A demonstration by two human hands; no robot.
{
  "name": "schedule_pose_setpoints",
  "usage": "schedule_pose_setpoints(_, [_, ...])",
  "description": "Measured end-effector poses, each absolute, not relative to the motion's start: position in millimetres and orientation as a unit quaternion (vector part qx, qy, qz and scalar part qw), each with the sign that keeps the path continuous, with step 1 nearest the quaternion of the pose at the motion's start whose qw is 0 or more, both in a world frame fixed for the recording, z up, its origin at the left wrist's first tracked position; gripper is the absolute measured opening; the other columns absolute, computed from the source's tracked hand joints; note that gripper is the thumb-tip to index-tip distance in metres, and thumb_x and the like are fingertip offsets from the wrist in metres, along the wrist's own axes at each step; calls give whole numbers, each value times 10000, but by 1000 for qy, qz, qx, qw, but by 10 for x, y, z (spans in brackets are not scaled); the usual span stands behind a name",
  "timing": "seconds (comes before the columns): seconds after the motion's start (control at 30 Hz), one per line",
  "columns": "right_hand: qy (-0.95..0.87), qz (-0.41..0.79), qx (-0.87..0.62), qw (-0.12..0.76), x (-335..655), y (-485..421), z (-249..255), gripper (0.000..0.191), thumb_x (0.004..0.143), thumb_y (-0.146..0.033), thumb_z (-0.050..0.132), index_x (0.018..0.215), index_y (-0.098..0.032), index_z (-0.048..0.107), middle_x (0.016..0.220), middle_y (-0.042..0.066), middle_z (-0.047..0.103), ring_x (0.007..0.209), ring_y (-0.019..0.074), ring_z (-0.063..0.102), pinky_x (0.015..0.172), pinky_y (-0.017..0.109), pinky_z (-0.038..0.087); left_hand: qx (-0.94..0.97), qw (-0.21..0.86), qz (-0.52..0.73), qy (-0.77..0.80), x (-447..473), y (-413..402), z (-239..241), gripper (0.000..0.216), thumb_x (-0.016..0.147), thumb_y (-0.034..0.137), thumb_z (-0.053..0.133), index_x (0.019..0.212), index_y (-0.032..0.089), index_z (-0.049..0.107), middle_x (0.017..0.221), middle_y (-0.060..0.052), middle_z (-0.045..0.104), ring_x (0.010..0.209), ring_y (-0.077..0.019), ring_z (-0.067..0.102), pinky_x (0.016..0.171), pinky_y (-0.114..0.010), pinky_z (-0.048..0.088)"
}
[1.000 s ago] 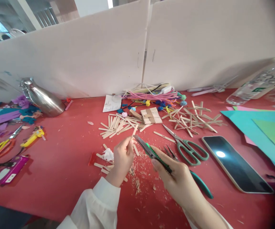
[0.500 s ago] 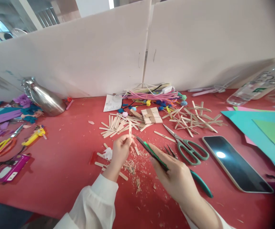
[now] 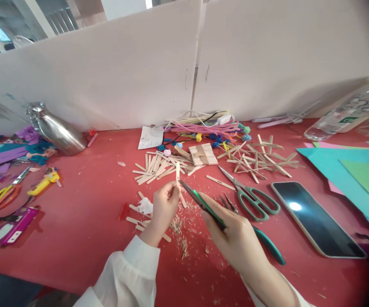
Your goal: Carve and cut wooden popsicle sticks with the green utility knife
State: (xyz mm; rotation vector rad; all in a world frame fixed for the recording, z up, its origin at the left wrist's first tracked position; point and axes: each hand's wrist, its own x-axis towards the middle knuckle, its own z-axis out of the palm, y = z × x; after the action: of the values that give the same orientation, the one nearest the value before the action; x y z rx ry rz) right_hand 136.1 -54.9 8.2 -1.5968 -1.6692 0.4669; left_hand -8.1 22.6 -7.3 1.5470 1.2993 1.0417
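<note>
My left hand (image 3: 166, 202) pinches a wooden craft stick (image 3: 177, 170), which stands upright above the fingers. My right hand (image 3: 232, 224) is wrapped round a utility knife (image 3: 208, 208) with a green and black handle. Its blade (image 3: 187, 186) points up and left, the tip at or close to the stick just above my left fingertips; whether it touches I cannot tell. Wood shavings (image 3: 181, 236) lie scattered on the red table (image 3: 101, 226) below. Several craft sticks (image 3: 136, 221) and a crumpled white piece (image 3: 145, 206) lie beside my left wrist.
Grey-green scissors (image 3: 258, 200), pliers with a teal handle (image 3: 269, 244) and a phone (image 3: 318, 219) lie at right. Behind are loose craft sticks (image 3: 157, 166), a joined stick panel (image 3: 203, 154) and pink pipe cleaners (image 3: 203, 128). A steel jug (image 3: 59, 133) and yellow glue gun (image 3: 44, 183) are at left.
My left hand and the stick have shifted slightly right, bringing the stick closer to the knife blade. The right hand stays nearly in place, its grip on the knife unchanged.
</note>
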Motion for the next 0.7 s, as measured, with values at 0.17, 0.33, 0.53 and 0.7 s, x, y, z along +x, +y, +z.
schedule_pose_setpoints(0.17, [-655,176,-624,388,1357,-559,81,376,844,-261,427,1172,-137,562,807,64,702,408,87,483,348,196,383,622,415,422,513,-83,230,-127,285,838,386,451,774,145,590,527,15,534,465,-100,508,485,-187,396])
schedule_pose_setpoints(0.33, [-655,184,-623,388,1350,-574,90,379,844,-264,422,1176,-140,557,770,45,697,367,74,449,301,196,346,615,419,425,516,-75,224,-129,306,830,410,454,813,140,597,531,12,535,471,-105,511,483,-189,401])
schedule_pose_setpoints(0.53, [-653,185,-625,385,1334,-579,116,386,851,-277,404,1172,-131,560,729,52,688,356,82,455,316,209,371,626,402,418,522,-69,215,-78,292,837,394,442,737,149,566,528,11,539,478,-107,515,489,-190,396])
schedule_pose_setpoints(0.7, [-659,168,-624,384,1337,-580,97,383,851,-268,405,1169,-122,561,743,53,687,389,88,486,353,207,397,628,399,411,526,-67,206,-74,290,842,389,434,752,151,574,527,10,542,462,-106,502,477,-191,383])
